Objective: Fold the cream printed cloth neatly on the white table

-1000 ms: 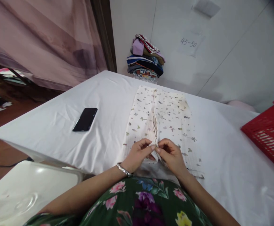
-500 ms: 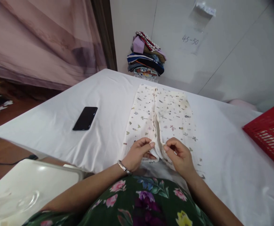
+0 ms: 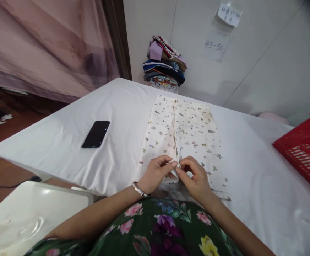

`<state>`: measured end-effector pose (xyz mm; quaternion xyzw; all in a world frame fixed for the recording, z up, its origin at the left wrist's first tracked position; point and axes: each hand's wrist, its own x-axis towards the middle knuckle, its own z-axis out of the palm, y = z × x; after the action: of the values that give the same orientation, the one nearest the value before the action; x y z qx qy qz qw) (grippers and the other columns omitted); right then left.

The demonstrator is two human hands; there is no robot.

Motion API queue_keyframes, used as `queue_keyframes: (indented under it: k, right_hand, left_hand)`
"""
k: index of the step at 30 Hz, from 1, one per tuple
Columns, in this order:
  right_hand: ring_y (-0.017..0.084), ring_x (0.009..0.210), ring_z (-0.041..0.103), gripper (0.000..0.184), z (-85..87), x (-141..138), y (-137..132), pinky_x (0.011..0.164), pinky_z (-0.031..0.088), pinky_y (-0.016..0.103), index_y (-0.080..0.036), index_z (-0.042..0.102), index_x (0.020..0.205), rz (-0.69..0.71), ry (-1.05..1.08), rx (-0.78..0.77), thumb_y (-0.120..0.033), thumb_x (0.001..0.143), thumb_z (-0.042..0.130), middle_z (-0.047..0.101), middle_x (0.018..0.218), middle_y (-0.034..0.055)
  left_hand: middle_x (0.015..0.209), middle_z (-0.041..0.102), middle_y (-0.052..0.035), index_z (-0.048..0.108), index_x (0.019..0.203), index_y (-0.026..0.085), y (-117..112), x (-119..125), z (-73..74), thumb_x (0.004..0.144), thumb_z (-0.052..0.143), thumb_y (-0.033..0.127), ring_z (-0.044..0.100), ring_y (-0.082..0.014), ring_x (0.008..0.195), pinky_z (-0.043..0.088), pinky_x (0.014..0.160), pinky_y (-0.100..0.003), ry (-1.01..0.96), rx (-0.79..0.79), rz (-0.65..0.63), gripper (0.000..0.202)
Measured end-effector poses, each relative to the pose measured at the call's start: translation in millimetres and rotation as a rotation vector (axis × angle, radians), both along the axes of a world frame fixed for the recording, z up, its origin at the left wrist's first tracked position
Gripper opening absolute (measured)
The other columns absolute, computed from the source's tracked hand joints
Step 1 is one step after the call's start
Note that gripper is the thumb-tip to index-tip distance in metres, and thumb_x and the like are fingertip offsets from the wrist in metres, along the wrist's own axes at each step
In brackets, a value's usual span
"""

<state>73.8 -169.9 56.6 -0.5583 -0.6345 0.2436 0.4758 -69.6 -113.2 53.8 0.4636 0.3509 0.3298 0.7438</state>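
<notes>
Left hand (image 3: pixel 157 173), right hand (image 3: pixel 194 176) — fingertips meeting, pinching printed garment (image 3: pixel 186 135) seam.

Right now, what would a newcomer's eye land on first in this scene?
The small printed trousers lie flat mid-table on the white sheet, with the left hand and right hand pinching their near edge at the centre seam. A black phone lies to their left, a red basket at the right edge, and a pile of folded clothes by the far wall.
</notes>
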Motion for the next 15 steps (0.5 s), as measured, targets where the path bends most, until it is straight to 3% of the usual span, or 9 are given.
queue_keyframes:
  k: [4,8,11,15]
  right_hand:
    - [0.012,0.061,0.045,0.002,-1.7,6,-2,0.057,0.039,0.025,-0.021,0.053,0.081,-0.056,0.055,-0.006,-0.023,0.082,0.052,0.047,0.071,-0.0014]
    - [0.012,0.065,0.047,0.003,3.3,11,-3,0.059,0.040,0.025,-0.021,0.053,0.084,-0.209,-0.007,0.149,-0.020,0.081,0.054,0.050,0.075,-0.0004]
    - [0.012,0.065,0.048,0.002,7.5,8,-2,0.060,0.041,0.026,-0.020,0.054,0.081,-0.117,-0.114,0.147,-0.019,0.080,0.053,0.052,0.076,0.0005]
    - [0.012,0.063,0.048,0.004,4.3,1,0,0.059,0.042,0.025,-0.020,0.054,0.080,-0.073,-0.058,0.027,-0.022,0.082,0.050,0.052,0.072,-0.0003]
  left_hand:
    - [0.069,0.056,0.0012,0.059,0.078,0.013,-1,-1,-2.4,0.067,0.067,0.041,0.056,-0.0102,0.062,0.056,0.061,-0.028,-0.009,-0.034,-0.013,0.032]
    - [0.067,0.049,0.0039,0.056,0.076,0.014,-1,-2,-3.4,0.068,0.067,0.040,0.055,-0.0086,0.057,0.055,0.056,-0.026,0.059,0.044,-0.004,0.030]
    - [0.069,0.052,0.0024,0.057,0.077,0.013,-2,-2,-2.6,0.071,0.064,0.039,0.056,-0.0095,0.060,0.055,0.057,-0.025,0.076,0.120,-0.032,0.027]
    - [0.072,0.054,0.0015,0.058,0.086,0.014,-4,-3,-3.8,0.073,0.063,0.036,0.057,-0.0104,0.061,0.054,0.059,-0.026,0.079,0.166,-0.049,0.026]
